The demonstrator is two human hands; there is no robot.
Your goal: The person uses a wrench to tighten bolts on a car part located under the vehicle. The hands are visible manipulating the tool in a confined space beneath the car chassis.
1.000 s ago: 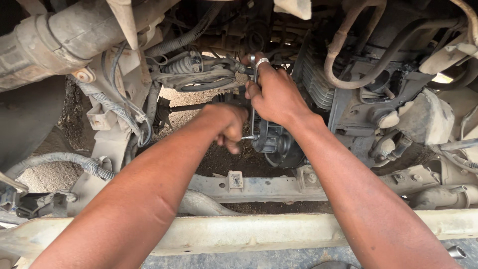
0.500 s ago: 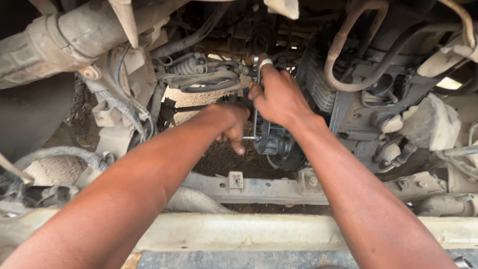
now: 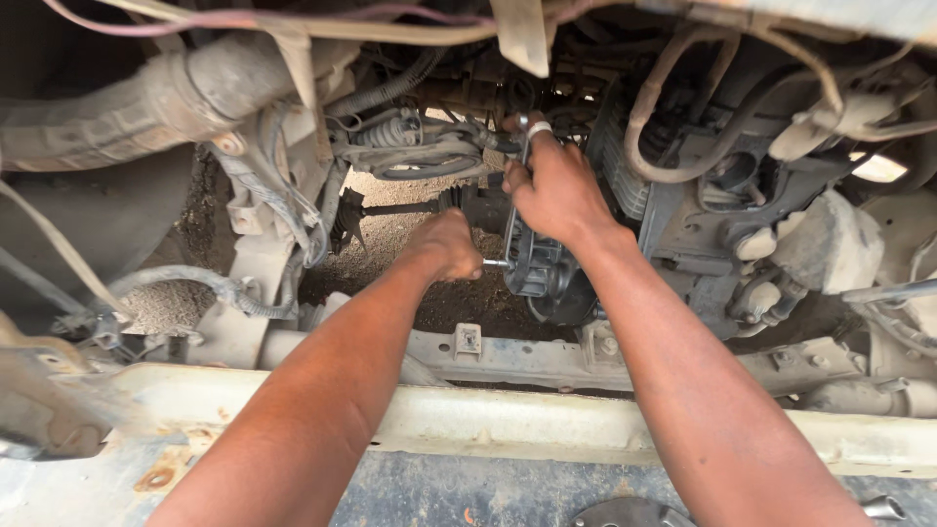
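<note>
Fingers of right hand [image 3: 558, 190] curled tight round upper shaft of a slim metal wrench [image 3: 514, 200], centre of frame, slightly above middle. Fingers of left hand [image 3: 449, 246] clenched round lower end of same tool, at short bright stub just left of dark cast housing [image 3: 547, 278]. Both grips closed, none spread. Wrench stood near upright, top end by ring finger band, lower end touching housing side; actual bolt head hidden behind hands.

Housing seated in place beneath engine, ribbed block [image 3: 625, 166] to its right, corrugated hose [image 3: 390, 132] upper left. Drive shaft [image 3: 410, 207] ran left from behind left hand. Crossmember [image 3: 508, 353] below, pale bumper beam [image 3: 547, 425] nearer camera.

Judged: fastener work under way, not finished; housing not yet freed. Loosening or tightening: could not tell.
</note>
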